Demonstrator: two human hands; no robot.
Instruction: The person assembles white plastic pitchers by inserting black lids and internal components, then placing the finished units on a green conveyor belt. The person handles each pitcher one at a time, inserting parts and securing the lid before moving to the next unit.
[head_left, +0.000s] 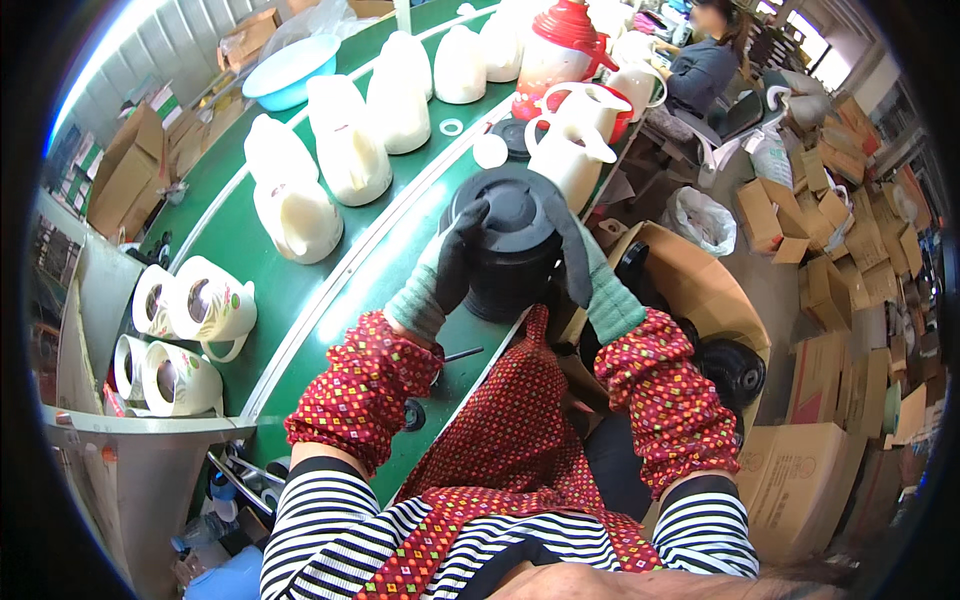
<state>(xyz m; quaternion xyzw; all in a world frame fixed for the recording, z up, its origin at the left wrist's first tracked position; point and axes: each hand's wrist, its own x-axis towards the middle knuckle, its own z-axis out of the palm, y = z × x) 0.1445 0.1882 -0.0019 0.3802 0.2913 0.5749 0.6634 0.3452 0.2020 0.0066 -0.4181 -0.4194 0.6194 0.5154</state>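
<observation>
Gloved hands gripping a stack of black lids at the desk edge.
Left hand [452, 262] and right hand [582, 262] both clasp the black lid stack [510, 235]; right of it, a cardboard box [700, 290] holds more black lids [730, 370]; behind it stand white jugs [575, 140].
</observation>
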